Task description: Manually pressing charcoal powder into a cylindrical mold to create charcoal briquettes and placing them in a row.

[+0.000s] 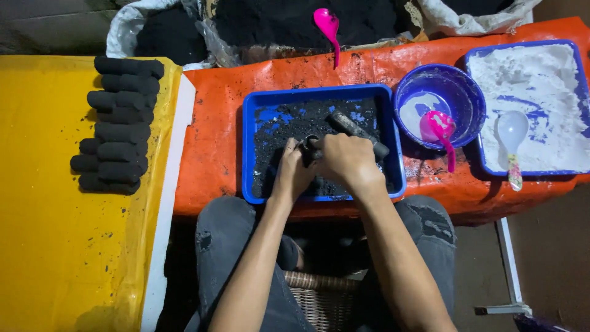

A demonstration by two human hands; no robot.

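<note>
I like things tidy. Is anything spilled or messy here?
Yes. Black crumbs are scattered on the yellow sheet beside the stacked black logs, and dark smudges mark the orange cover around the blue tray.

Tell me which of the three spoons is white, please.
The spoon lying in the tray of white powder at the far right. The other two are pink: one in the blue bowl, one in the black powder.
</note>
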